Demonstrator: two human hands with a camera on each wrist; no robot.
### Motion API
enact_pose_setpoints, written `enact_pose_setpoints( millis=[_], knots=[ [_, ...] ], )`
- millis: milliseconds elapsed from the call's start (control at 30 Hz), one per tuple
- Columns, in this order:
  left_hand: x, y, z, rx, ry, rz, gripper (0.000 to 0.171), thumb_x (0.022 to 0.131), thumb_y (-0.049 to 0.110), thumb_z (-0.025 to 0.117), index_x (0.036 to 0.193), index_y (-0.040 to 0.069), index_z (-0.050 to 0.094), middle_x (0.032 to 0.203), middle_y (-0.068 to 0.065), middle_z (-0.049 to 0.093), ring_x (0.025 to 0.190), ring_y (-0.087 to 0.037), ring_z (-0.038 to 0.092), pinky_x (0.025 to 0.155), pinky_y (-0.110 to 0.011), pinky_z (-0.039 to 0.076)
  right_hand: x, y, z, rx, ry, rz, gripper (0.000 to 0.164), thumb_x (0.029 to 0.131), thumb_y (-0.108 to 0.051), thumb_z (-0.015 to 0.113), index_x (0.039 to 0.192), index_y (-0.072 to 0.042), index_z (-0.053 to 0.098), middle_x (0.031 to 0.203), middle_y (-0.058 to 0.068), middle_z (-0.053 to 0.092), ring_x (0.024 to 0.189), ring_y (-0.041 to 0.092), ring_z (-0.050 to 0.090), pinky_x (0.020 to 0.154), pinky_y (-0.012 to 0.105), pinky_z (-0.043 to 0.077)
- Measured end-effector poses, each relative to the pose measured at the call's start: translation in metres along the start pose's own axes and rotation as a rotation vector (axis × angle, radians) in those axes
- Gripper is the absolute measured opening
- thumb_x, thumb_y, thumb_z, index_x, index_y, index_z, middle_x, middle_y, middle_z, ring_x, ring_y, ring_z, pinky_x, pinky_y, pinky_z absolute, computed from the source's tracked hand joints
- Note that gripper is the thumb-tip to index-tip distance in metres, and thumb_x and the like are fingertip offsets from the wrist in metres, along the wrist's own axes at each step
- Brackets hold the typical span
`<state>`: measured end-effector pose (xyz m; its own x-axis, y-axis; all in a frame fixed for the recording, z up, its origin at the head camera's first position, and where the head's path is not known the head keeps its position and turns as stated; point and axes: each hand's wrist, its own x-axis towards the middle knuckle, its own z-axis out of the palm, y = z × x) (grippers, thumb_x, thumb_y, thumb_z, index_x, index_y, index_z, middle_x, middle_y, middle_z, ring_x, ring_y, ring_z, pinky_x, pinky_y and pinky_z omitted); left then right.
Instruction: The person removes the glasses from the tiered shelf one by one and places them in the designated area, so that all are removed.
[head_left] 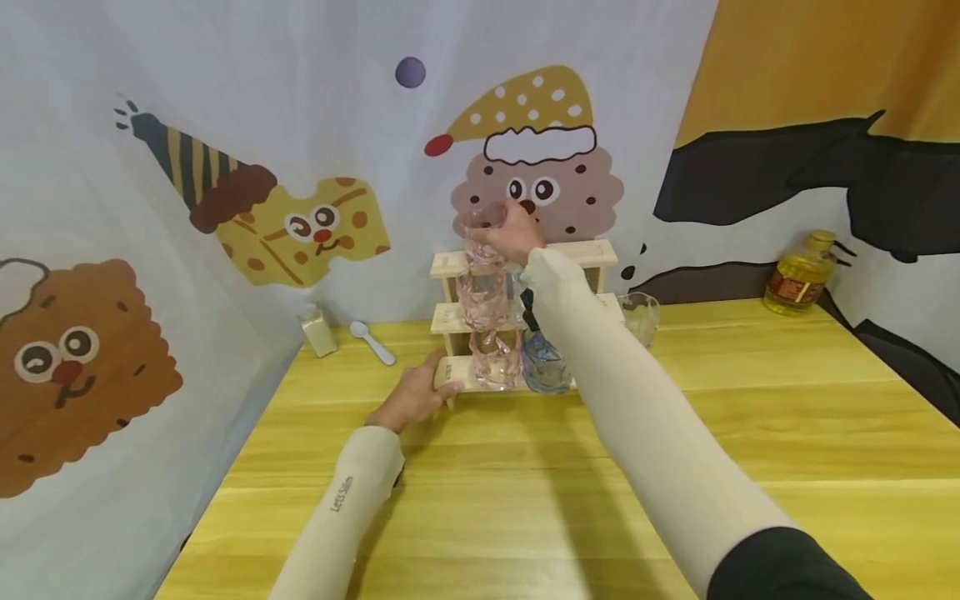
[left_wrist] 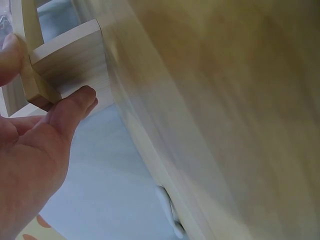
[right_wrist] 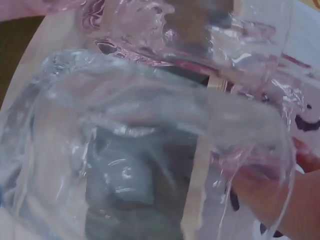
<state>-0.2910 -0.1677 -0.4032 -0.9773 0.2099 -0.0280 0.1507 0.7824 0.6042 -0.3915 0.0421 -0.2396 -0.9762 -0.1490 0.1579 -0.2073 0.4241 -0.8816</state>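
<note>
A three-step wooden rack (head_left: 456,372) stands against the back curtain. My left hand (head_left: 412,394) grips the left end of its lowest board; in the left wrist view, thumb and fingers lie on either side of the wood (left_wrist: 82,62). At the top step, my right hand (head_left: 519,237) pinches the rim of a pink glass (head_left: 480,250). Below it stand another pink glass (head_left: 482,302) on the middle step and a third pink glass (head_left: 495,363) on the lowest, beside a blue glass (head_left: 546,367). A clear glass (right_wrist: 120,170) fills the right wrist view; my right sleeve partly hides the rack.
Right of the rack stands a clear glass (head_left: 642,317). An oil bottle (head_left: 799,279) is at the back right. To the left are a small jar (head_left: 318,332) and a pale spoon (head_left: 372,342). A printed curtain (head_left: 315,100) hangs behind the wooden table (head_left: 465,517).
</note>
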Motion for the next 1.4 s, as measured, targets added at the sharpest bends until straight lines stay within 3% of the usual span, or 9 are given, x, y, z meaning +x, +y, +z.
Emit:
enact_pose_setpoints(
  millis=[167, 367, 667, 867, 1067, 1200, 1400],
  knots=[
    [-0.002, 0.002, 0.000, 0.005, 0.005, -0.001, 0.068, 0.098, 0.033, 0.065, 0.154, 0.010, 0.034, 0.108, -0.019, 0.068, 0.081, -0.021, 0.062, 0.078, -0.037, 0.052, 0.003, -0.002, 0.006, 0.044, 0.006, 0.013, 0.073, 0.094, -0.030, 0.071, 0.155, -0.014, 0.033, 0.153, 0.013, 0.044, 0.141, 0.030, 0.044, 0.114, 0.047, 0.042],
    [-0.004, 0.002, -0.002, 0.008, 0.004, -0.005, 0.067, 0.098, 0.033, 0.065, 0.153, 0.010, 0.035, 0.105, -0.018, 0.068, 0.079, -0.021, 0.061, 0.076, -0.037, 0.052, 0.007, -0.001, 0.007, 0.053, 0.027, 0.031, 0.084, 0.092, -0.030, 0.074, 0.160, -0.015, 0.025, 0.152, 0.010, 0.044, 0.141, 0.027, 0.044, 0.114, 0.044, 0.042],
    [-0.001, 0.002, -0.001, 0.003, -0.001, -0.011, 0.070, 0.098, 0.034, 0.065, 0.155, 0.009, 0.033, 0.104, -0.018, 0.068, 0.079, -0.022, 0.062, 0.077, -0.037, 0.053, 0.010, -0.008, -0.001, 0.074, 0.078, -0.016, 0.083, 0.089, -0.019, 0.078, 0.157, -0.012, 0.031, 0.148, 0.012, 0.047, 0.138, 0.025, 0.047, 0.114, 0.038, 0.043],
    [-0.001, 0.001, -0.001, 0.018, -0.003, 0.007, 0.069, 0.098, 0.033, 0.065, 0.155, 0.008, 0.033, 0.101, -0.016, 0.069, 0.076, -0.020, 0.062, 0.074, -0.036, 0.054, 0.004, -0.023, -0.019, 0.077, 0.029, -0.026, 0.083, 0.090, -0.022, 0.077, 0.158, -0.014, 0.029, 0.153, 0.009, 0.041, 0.141, 0.021, 0.042, 0.115, 0.036, 0.041],
    [-0.001, 0.002, -0.003, 0.026, -0.006, 0.015, 0.067, 0.099, 0.033, 0.064, 0.154, 0.008, 0.034, 0.103, -0.017, 0.069, 0.079, -0.021, 0.063, 0.078, -0.038, 0.054, -0.013, -0.027, -0.042, 0.121, 0.001, -0.041, 0.083, 0.090, -0.020, 0.077, 0.158, -0.014, 0.029, 0.145, 0.011, 0.043, 0.127, 0.018, 0.041, 0.105, 0.032, 0.043],
    [-0.002, 0.001, -0.003, 0.044, -0.012, 0.018, 0.067, 0.099, 0.034, 0.063, 0.153, 0.007, 0.035, 0.104, -0.017, 0.069, 0.081, -0.022, 0.063, 0.082, -0.041, 0.054, -0.030, -0.021, -0.062, 0.081, -0.016, -0.057, 0.080, 0.090, -0.021, 0.076, 0.157, -0.016, 0.032, 0.148, 0.010, 0.042, 0.128, 0.020, 0.043, 0.098, 0.036, 0.046],
    [-0.001, 0.003, -0.004, 0.068, -0.022, 0.036, 0.067, 0.099, 0.035, 0.063, 0.153, 0.007, 0.034, 0.100, -0.016, 0.069, 0.078, -0.021, 0.061, 0.080, -0.040, 0.053, -0.064, -0.008, -0.096, 0.041, -0.052, -0.069, 0.080, 0.092, -0.019, 0.074, 0.158, -0.017, 0.030, 0.154, 0.011, 0.042, 0.134, 0.027, 0.047, 0.104, 0.047, 0.047]
  ],
)
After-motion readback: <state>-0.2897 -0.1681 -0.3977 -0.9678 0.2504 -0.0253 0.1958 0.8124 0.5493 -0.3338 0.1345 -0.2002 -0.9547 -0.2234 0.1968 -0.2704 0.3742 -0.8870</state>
